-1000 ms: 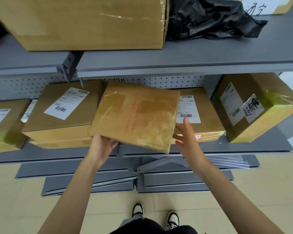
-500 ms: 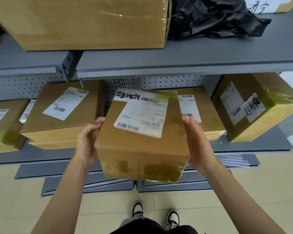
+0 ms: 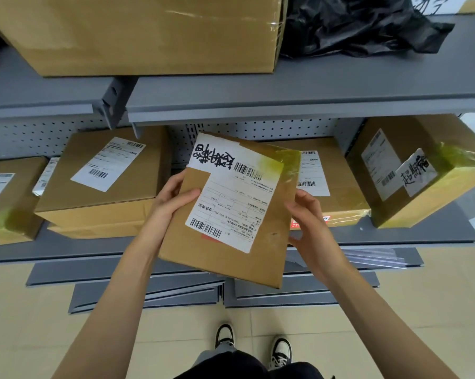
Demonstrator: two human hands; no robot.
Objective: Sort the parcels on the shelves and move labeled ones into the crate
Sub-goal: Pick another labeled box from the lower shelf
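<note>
I hold a brown cardboard parcel [image 3: 263, 253] in front of the lower shelf, its labelled face turned up toward me. A white shipping label with barcodes and black handwritten marks covers most of that face. My left hand [image 3: 170, 201] grips its left edge, thumb on top. My right hand [image 3: 310, 225] grips its right edge. Other labelled parcels rest on the lower shelf [image 3: 66, 246]: one at left [image 3: 99, 184], one behind the held parcel [image 3: 332, 192], one tilted at right [image 3: 411, 170]. No crate is in view.
The upper shelf [image 3: 285, 88] carries a big plain box [image 3: 148, 31] and a black plastic bag [image 3: 354, 23]. Another parcel [image 3: 6, 198] sits at the far left. Grey shelf boards [image 3: 299, 294] lie stacked on the tiled floor, close to my shoes [image 3: 225, 336].
The parcel has been turned over in both hands, from its plain taped side to its labelled face, and now tilts more upright toward me. My hands shifted to its side edges.
</note>
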